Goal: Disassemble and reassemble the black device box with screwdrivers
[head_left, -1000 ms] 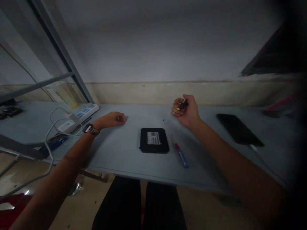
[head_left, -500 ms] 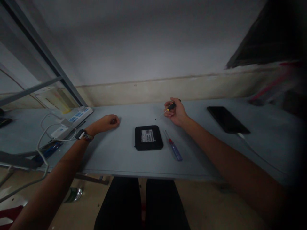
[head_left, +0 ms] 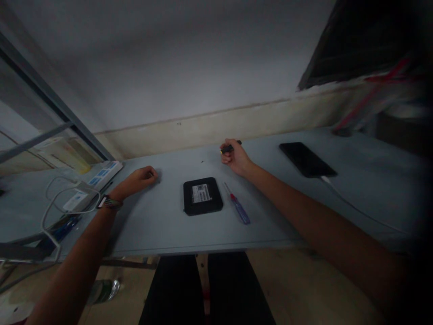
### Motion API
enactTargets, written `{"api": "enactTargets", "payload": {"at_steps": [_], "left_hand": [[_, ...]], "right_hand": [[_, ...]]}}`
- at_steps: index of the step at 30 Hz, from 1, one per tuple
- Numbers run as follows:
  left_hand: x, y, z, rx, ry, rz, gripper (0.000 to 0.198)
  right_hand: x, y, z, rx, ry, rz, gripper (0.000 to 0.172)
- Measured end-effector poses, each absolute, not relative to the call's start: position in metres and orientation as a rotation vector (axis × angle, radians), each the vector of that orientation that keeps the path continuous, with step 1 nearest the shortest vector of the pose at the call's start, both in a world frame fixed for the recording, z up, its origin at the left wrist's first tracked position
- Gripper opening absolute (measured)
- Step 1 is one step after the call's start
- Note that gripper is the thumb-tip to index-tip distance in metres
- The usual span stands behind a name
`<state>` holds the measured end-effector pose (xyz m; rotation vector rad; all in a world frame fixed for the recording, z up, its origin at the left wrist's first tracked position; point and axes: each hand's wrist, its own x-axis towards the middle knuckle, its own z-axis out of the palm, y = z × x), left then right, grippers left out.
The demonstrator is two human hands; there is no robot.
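Note:
My right hand (head_left: 234, 157) is raised over the far part of the table, its fingers wrapped around a screwdriver (head_left: 231, 148) with a black and yellow handle; the shaft is hard to see. A small dark piece (head_left: 202, 161) lies to the left of that hand. My left hand (head_left: 145, 176) rests curled on the table, and whether anything sits in its fingers is hidden. Between the hands, nearer to me, lies a flat black square box (head_left: 213, 195) with a white label facing up. A second screwdriver (head_left: 240, 210), with a clear bluish handle, lies at its right.
On the right a black phone (head_left: 306, 159) has a white cable plugged in. A white power strip (head_left: 103, 177) with cables lies to the left, close to my forearm. The wall (head_left: 203, 81) borders the blue-grey table (head_left: 162, 230), and a metal post (head_left: 56, 97) stands at left.
The view has shifted, so the table things appear further left. My right hand has turned its screwdriver flatter, and the shaft no longer shows clearly. My left hand stays curled on the table.

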<state>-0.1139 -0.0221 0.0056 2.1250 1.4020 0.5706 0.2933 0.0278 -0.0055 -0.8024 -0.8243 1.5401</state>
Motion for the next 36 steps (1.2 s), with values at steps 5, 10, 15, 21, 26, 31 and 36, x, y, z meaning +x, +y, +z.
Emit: {"api": "enactTargets", "payload": {"at_steps": [5,10,15,21,26,31,36], "left_hand": [[-0.104,-0.018,0.005,1.966,1.342,0.737,0.022],[-0.083,-0.014,0.018,1.917,1.257,0.93,0.024],[-0.041,-0.006,0.027,1.94,1.201,0.958,0.023],[0.02,0.008,0.001,1.646,1.098,1.115,0.018],[0.033,0.006,-0.024,1.406,1.041,1.166,0.016],[0.029,0.003,-0.032,1.32,1.027,1.256,0.014],[0.031,0.003,-0.033,1.29,1.018,1.274,0.012]], "right_hand": [[0.29,0.026,-0.006,-0.826,-0.804,1.52,0.027],[0.29,0.03,-0.008,-0.84,-0.778,1.481,0.031],[0.292,0.029,-0.009,-0.828,-0.769,1.456,0.027],[0.295,0.027,-0.007,-0.81,-0.786,1.479,0.022],[0.299,0.028,-0.005,-0.798,-0.783,1.544,0.024],[0.298,0.028,-0.004,-0.798,-0.807,1.548,0.034],[0.287,0.02,-0.005,-0.798,-0.865,1.46,0.038]]}}
